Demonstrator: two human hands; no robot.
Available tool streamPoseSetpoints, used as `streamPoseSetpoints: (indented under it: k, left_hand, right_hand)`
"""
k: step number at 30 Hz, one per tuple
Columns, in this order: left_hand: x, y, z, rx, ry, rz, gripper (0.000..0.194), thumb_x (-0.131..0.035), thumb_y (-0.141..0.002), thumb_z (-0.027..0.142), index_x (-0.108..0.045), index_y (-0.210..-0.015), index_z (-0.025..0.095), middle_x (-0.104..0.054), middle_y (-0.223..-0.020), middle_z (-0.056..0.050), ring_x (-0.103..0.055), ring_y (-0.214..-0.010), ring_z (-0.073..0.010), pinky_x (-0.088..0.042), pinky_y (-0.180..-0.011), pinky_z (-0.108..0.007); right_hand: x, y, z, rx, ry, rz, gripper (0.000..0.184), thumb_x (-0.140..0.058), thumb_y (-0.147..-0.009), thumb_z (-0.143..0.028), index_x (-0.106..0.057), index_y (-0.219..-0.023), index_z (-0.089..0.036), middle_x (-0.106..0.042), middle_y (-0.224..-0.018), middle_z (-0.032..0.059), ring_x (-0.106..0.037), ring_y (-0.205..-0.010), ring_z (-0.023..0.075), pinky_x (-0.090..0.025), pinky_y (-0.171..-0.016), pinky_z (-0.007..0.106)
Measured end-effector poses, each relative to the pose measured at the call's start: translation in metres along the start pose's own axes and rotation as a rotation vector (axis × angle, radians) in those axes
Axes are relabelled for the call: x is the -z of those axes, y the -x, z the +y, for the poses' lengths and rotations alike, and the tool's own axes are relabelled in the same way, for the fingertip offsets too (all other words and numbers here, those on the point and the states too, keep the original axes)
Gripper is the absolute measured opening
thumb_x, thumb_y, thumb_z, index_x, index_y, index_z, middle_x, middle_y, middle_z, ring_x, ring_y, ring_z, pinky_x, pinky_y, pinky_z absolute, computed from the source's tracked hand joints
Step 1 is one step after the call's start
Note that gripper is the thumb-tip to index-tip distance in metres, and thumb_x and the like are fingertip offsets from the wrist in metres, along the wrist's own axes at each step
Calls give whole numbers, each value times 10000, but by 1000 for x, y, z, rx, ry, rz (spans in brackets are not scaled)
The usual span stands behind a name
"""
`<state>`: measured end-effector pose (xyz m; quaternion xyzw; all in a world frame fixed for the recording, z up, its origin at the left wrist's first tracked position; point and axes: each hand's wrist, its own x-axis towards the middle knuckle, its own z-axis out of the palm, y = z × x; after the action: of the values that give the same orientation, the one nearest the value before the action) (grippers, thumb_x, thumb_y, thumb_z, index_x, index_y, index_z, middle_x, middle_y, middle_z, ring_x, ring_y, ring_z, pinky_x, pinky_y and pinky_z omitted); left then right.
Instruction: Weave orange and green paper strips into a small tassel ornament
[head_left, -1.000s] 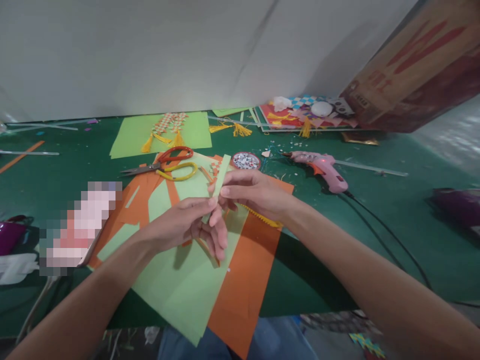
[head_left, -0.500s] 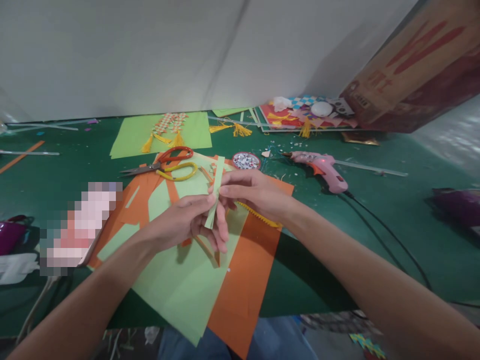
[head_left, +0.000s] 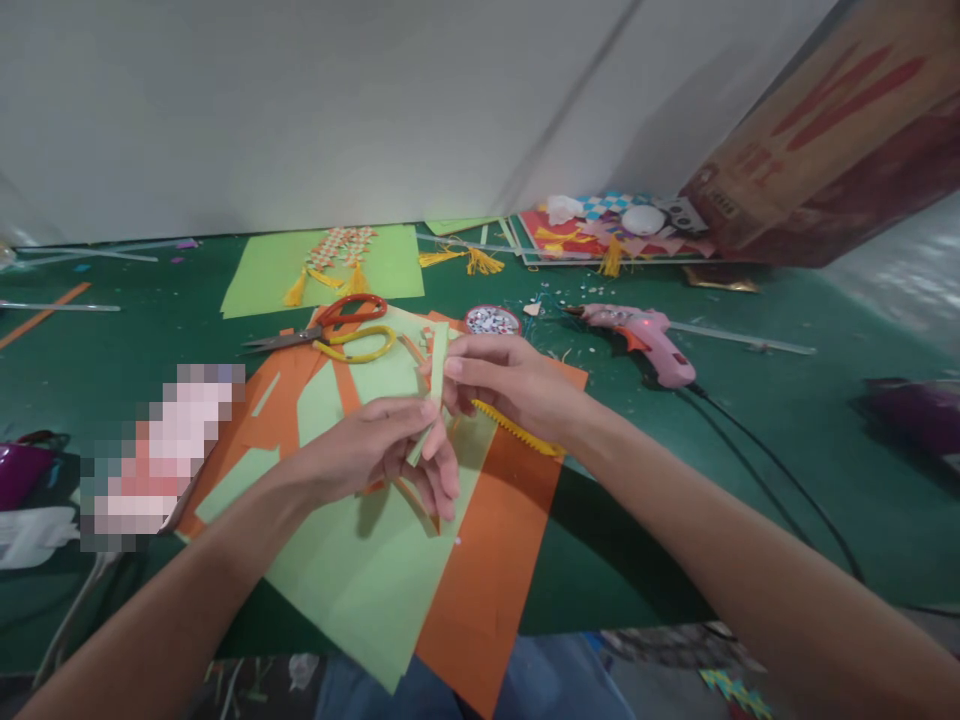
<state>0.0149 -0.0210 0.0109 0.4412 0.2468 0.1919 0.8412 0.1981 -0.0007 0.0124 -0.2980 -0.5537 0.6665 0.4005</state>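
Note:
Between my two hands a narrow light green paper strip (head_left: 439,362) stands nearly upright. My left hand (head_left: 401,440) pinches its lower part between thumb and fingers, with the other fingers curling below. My right hand (head_left: 502,375) grips the strip higher up, from the right side. Under the hands lie light green paper sheets (head_left: 360,580) on top of orange sheets (head_left: 495,560). Scissors (head_left: 330,335) with one red and one yellow handle rest just beyond my left hand. A yellow zigzag-edged strip (head_left: 517,432) lies below my right wrist.
A pink glue gun (head_left: 641,335) with a trailing cord lies to the right. Near it sits a round dish of small pieces (head_left: 493,320). A blurred-out phone (head_left: 165,450) is on the left. Tasselled woven paper (head_left: 337,255) lies at the back, and a paper bag (head_left: 825,140) stands at the back right.
Both hands stay over the paper, holding the strip. The strip has turned slightly and sits a little lower; my right hand has shifted slightly right along its upper part.

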Motion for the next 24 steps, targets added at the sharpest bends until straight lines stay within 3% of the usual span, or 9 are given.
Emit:
streamPoseSetpoints:
  k: [9, 12, 15, 18, 24]
  left_hand:
    - [2, 2, -2, 35, 1, -20, 370, -510, -924, 403, -486, -663, 142, -697, -680, -58, -675, -545, -143, -533, -548, -231]
    - [2, 1, -4, 48, -18, -23, 390, -506, -922, 421, -487, -655, 138, -699, -690, -68, -670, -542, -142, -532, -543, -234]
    - [1, 0, -3, 41, -38, -11, 389, -511, -918, 426, -480, -655, 141, -696, -687, -64, -674, -554, -145, -529, -541, -234]
    - [0, 0, -2, 18, -41, 17, 383, -512, -920, 415, -472, -654, 143, -690, -669, -55, -680, -570, -149, -528, -551, -231]
    - [0, 0, -2, 44, -48, 22, 387, -501, -925, 413, -463, -649, 145, -693, -669, -58, -682, -566, -151, -527, -554, -234]
  right_hand:
    - [1, -1, 1, 6, -8, 12, 237, -698, -731, -356, -593, -630, -169, -557, -580, -28, -518, -534, 76, -387, -511, 227]
    - [2, -1, 3, 4, -14, 15, 79, -650, -742, -251, -640, -766, -176, -565, -609, -37, -525, -544, 76, -400, -525, 226]
    - [2, -1, 4, 12, -24, -4, 205, -637, -729, -193, -640, -934, -187, -577, -681, -42, -536, -564, 76, -409, -525, 224]
    - [2, 0, 3, 14, -51, -28, 260, -656, -724, -193, -626, -982, -193, -588, -723, -36, -543, -586, 82, -422, -528, 224]
    - [3, 1, 2, 33, -39, 6, 159, -657, -772, -284, -685, -902, -197, -573, -709, -23, -533, -617, 86, -437, -569, 231]
